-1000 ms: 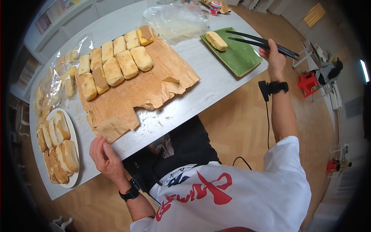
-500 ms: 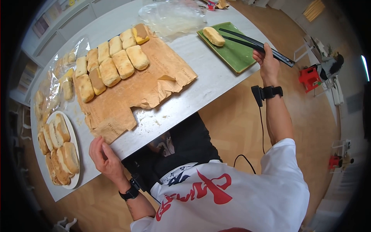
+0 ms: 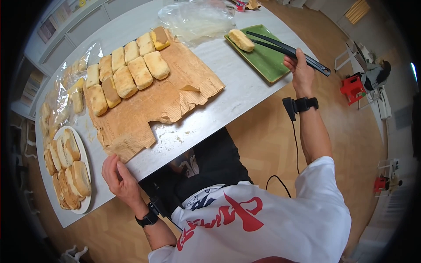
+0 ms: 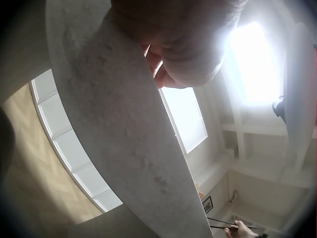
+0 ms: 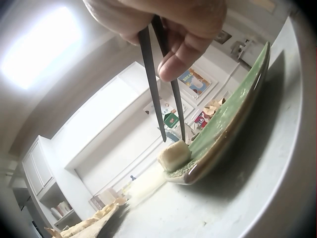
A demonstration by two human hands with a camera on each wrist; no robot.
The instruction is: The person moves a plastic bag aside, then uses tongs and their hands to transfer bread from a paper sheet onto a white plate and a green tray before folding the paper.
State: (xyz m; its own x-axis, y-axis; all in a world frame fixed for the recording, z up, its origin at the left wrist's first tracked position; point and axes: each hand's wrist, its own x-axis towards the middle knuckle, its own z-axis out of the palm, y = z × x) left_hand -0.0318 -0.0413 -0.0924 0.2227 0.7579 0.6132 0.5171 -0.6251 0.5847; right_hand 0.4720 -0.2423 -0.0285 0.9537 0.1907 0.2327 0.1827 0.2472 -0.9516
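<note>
My right hand (image 3: 301,72) grips black tongs (image 3: 287,49) above the right side of a green rectangular plate (image 3: 272,65). A small oblong bread roll (image 3: 241,40) lies at the plate's left end. In the right wrist view the tong tips stand slightly apart, just above the roll (image 5: 175,156). My left hand (image 3: 120,179) rests at the table's front edge with loosely bent fingers, fingertips right at the corner of a torn brown paper sheet (image 3: 175,103). In the left wrist view the left hand (image 4: 178,44) partly shows over the table edge.
Two rows of bread rolls (image 3: 125,82) lie on the paper, a few with brown tops. A white oval plate (image 3: 89,188) at the left bears several filled rolls. Clear plastic bags (image 3: 195,19) lie at the back and left. A small red-and-white tub (image 3: 241,5) stands at the far edge.
My right hand has moved slightly left, bringing the tong tips closer to the roll on the green plate. My left hand has stayed at the paper's corner. The head view has shifted a little.
</note>
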